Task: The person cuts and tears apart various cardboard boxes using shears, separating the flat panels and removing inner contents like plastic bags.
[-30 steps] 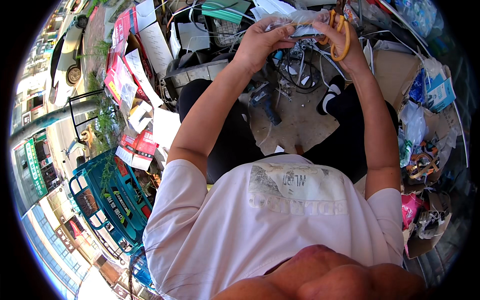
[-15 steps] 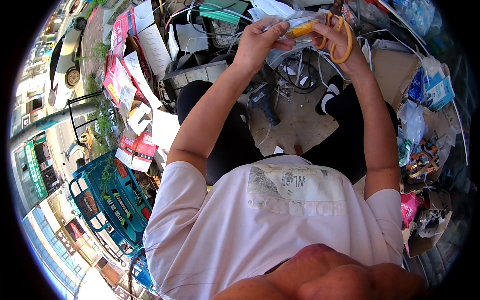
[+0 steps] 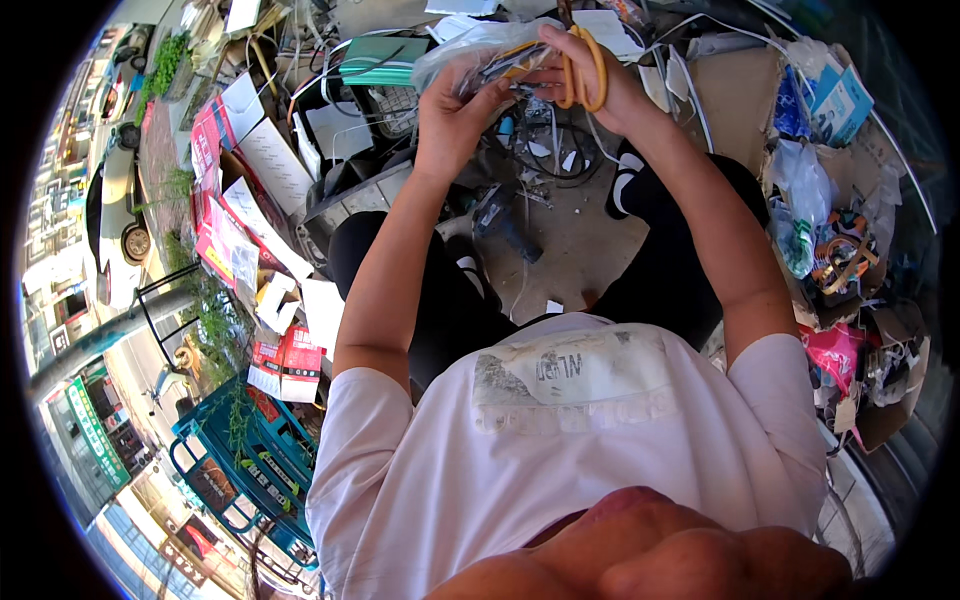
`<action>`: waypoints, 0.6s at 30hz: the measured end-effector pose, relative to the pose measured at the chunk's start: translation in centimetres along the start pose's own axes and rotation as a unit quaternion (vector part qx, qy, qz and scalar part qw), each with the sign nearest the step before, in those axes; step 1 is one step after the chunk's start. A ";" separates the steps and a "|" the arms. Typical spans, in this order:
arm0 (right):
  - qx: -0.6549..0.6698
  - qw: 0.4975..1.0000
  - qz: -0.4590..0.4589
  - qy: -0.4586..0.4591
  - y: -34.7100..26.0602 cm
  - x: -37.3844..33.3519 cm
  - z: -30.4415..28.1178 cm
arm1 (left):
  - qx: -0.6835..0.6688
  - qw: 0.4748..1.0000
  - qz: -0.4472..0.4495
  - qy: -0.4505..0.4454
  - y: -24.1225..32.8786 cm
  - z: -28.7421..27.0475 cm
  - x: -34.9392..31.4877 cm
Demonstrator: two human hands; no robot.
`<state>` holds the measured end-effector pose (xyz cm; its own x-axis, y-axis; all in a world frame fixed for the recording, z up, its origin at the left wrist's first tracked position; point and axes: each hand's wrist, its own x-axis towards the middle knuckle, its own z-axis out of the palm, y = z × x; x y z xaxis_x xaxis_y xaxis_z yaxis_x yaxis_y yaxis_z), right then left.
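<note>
My left hand [image 3: 452,122] is closed on a crumpled clear plastic bag [image 3: 447,62], its thumb pressed toward the fingertips. A thin yellow strip and some dark, stick-like pieces show in or behind the plastic; their kind is unclear. Orange-handled scissors [image 3: 600,78] hang in my right hand [image 3: 625,100], loops around the fingers and blades pointing away from me. The right fingertips also reach the bag's right end, close beside the left hand.
Below my hands a dark blue power drill [image 3: 508,225] lies on the floor among scraps and cables. Torn red-and-white cardboard [image 3: 285,365] is piled at left, near a teal cargo vehicle [image 3: 245,460]. Cartons with plastic bags [image 3: 800,185] stand at right.
Both hands, the bag and the scissors sit farther left in the picture, and the whole view has shifted. More of the clear bag spreads above the left hand, and less yellow shows.
</note>
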<state>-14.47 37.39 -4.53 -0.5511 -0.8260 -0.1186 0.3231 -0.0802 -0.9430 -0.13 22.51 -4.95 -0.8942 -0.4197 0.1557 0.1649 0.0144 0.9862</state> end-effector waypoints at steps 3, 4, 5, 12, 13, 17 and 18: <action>0.043 0.999 -0.014 -0.031 0.3 0.5 -0.2 | 0.072 0.997 0.012 -0.032 -0.3 0.6 -0.6; -0.011 0.999 -0.042 -0.009 0.1 0.1 -0.2 | 0.072 0.997 -0.002 -0.031 -0.6 0.8 -0.7; -0.004 0.998 -0.065 -0.004 0.1 0.0 -0.3 | 0.059 0.997 -0.029 -0.039 -0.5 1.2 -0.7; -0.373 0.916 -0.149 0.013 -1.5 -2.2 -0.9 | -0.231 0.937 -0.259 0.025 -1.5 -0.7 1.2; -0.386 0.911 -0.143 -0.007 -1.8 -2.8 -1.0 | -0.251 0.933 -0.258 0.019 -2.0 -1.1 1.4; -0.417 0.899 -0.126 0.033 -5.4 -5.6 -2.5 | -0.267 0.934 -0.224 0.080 -3.0 -2.9 2.2; -0.406 0.900 -0.145 0.058 -6.2 -6.1 -3.6 | -0.272 0.933 -0.218 0.090 -4.1 -4.2 2.5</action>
<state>-15.93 44.92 0.95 -0.6135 -0.7685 0.1817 -0.4905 0.1905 -0.8503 -1.29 17.62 -8.81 -0.8492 -0.4251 -0.3133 0.0331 -0.6349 0.7719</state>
